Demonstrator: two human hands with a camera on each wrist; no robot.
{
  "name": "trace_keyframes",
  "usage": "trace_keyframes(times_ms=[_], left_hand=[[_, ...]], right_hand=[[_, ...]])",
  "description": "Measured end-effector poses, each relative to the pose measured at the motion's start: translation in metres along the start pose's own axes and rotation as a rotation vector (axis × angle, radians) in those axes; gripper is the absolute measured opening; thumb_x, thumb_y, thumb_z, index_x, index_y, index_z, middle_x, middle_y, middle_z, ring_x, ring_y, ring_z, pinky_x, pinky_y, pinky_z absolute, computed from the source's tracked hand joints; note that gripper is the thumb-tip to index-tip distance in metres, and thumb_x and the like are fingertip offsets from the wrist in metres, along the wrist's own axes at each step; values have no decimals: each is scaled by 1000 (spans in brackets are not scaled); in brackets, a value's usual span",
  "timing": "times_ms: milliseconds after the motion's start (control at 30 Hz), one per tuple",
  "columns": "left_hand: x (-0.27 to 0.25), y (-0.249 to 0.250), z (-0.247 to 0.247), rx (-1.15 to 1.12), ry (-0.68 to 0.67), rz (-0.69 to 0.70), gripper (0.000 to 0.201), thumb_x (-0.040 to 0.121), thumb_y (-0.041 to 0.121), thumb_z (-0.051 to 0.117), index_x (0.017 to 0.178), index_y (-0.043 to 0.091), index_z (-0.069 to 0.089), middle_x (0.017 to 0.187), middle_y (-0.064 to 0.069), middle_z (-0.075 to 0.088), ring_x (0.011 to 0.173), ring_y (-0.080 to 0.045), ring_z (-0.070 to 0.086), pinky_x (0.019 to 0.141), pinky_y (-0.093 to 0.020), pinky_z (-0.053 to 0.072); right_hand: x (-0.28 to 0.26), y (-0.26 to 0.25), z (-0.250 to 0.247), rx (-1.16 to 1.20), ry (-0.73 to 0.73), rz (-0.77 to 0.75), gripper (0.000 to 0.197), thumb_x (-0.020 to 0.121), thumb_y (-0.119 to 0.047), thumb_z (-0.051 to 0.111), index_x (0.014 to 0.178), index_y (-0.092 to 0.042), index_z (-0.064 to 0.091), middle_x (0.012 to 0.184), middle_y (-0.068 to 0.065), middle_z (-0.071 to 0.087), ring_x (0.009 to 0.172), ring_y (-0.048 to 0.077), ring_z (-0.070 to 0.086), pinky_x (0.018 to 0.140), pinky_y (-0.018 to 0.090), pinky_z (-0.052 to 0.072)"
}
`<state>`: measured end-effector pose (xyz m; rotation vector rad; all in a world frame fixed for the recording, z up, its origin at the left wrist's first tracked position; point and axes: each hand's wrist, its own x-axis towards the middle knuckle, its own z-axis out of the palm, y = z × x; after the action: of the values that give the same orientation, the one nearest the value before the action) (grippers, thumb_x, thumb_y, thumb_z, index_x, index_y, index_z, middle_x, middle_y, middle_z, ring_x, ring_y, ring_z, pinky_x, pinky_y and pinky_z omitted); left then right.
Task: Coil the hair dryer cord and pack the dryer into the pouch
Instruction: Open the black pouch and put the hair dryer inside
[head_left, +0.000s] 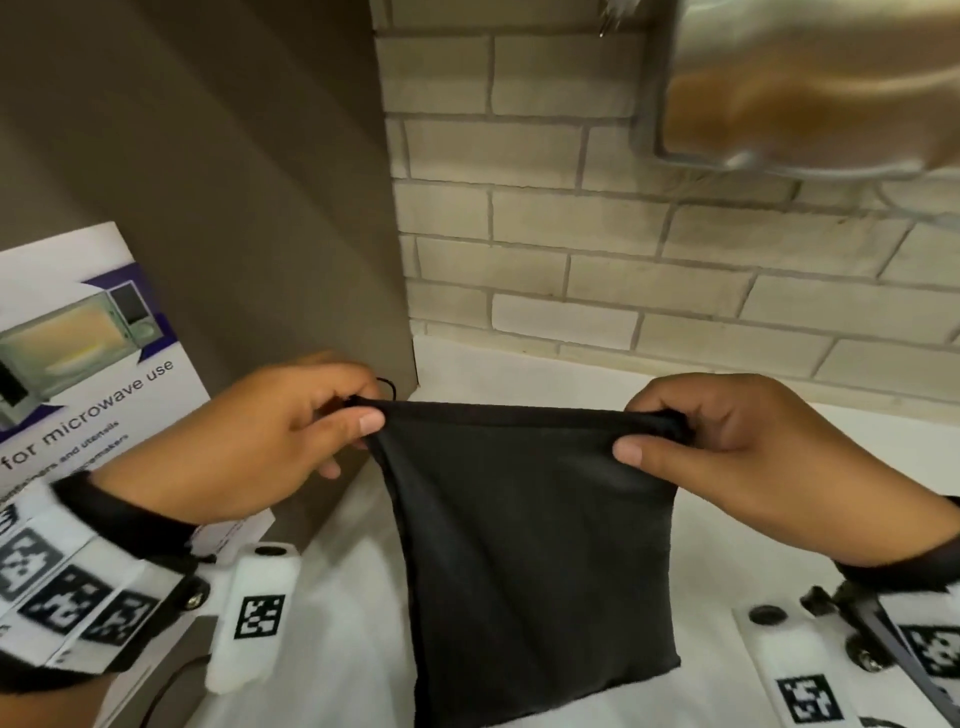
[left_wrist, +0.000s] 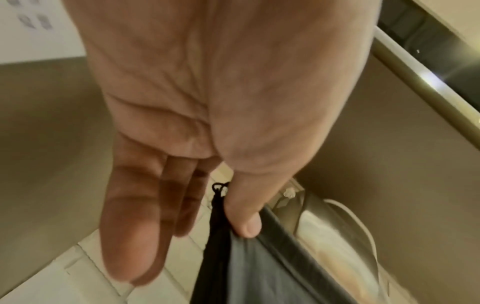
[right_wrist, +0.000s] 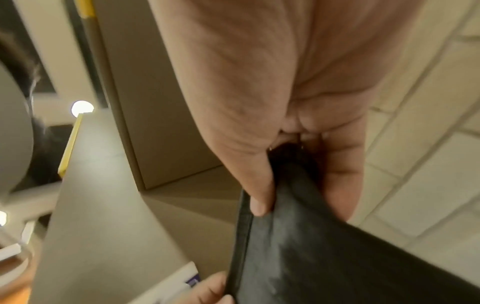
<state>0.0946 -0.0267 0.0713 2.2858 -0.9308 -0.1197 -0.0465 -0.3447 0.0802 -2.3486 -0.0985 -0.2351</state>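
A black fabric pouch (head_left: 535, 545) hangs flat in front of me above the white counter, stretched between both hands by its top hem. My left hand (head_left: 358, 415) pinches the pouch's left top corner, where a small loop of black drawstring (head_left: 387, 387) sticks out. My right hand (head_left: 644, 436) pinches the right top corner. In the left wrist view the thumb (left_wrist: 244, 218) presses the pouch (left_wrist: 259, 267) hem while the other fingers lie straight. The right wrist view shows thumb and fingers (right_wrist: 337, 174) clamped on the pouch (right_wrist: 311, 257) edge. No hair dryer or cord is in view.
A brown cardboard box (head_left: 234, 182) with a white microwave label (head_left: 78, 364) stands close on the left. A brick-pattern tiled wall (head_left: 649, 260) runs behind the white counter (head_left: 857, 441). A blurred metal object (head_left: 805, 88) sits at the upper right.
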Motion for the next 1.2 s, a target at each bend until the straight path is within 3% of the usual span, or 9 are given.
trace_keyframes(times_ms=[100,267,433,567,733,833,933,1000,1200], left_hand=[[-17,4,-7,-218,22,-58,19,95,40,52,86,26,63,79,-10,74,73,-35,73,68,-54,60],[-17,-1,-14,-209,194,-118,21,99,16,50,86,29,60,65,-13,71,51,-27,63,57,-36,53],[23,-18,-8,-81,444,-244,18,97,8,52,89,22,62,61,-6,67,44,-11,61,56,-31,50],[75,-44,15,-130,415,-393,28,89,-3,45,80,23,48,74,-10,63,43,-19,63,49,-28,45],[138,-69,60,-238,277,-575,23,88,-10,46,92,9,58,88,-23,69,72,-38,72,57,-39,61],[181,-115,91,-52,49,-688,39,96,28,51,126,6,63,130,-19,64,113,-36,65,94,-42,56],[213,-177,127,321,-124,-717,73,89,57,40,149,14,41,156,-17,42,132,-46,46,104,-61,45],[209,-166,128,201,-95,-831,70,96,47,39,154,8,29,162,-21,28,140,-47,38,78,-59,39],[225,-133,126,263,-108,-864,64,102,34,42,156,5,23,162,-27,23,142,-48,35,97,-57,44]], right_hand=[[-6,-13,6,341,-157,-72,3,81,-21,76,80,-18,78,78,4,76,74,19,73,69,35,59],[-1,-24,32,672,-413,-121,12,80,-5,76,91,-8,75,83,12,75,71,31,67,67,33,58],[38,-2,59,746,-142,0,33,86,7,70,109,-11,57,84,29,66,63,33,64,56,32,56],[74,39,78,704,32,101,28,90,16,57,87,-10,46,72,9,55,54,21,58,55,27,50],[123,104,124,137,88,198,44,85,10,53,65,-27,65,69,1,63,60,16,61,65,28,50],[147,137,147,-31,18,307,37,89,3,51,82,-24,76,99,10,71,89,26,69,76,21,45],[165,157,162,-78,-51,399,35,87,6,50,108,-4,76,120,14,70,111,28,65,82,14,39],[177,166,169,-98,-90,427,37,87,6,49,112,-2,75,121,14,71,112,29,66,88,17,45],[207,184,168,-195,-42,493,34,86,2,49,110,3,73,120,19,69,111,33,65,98,34,52]])
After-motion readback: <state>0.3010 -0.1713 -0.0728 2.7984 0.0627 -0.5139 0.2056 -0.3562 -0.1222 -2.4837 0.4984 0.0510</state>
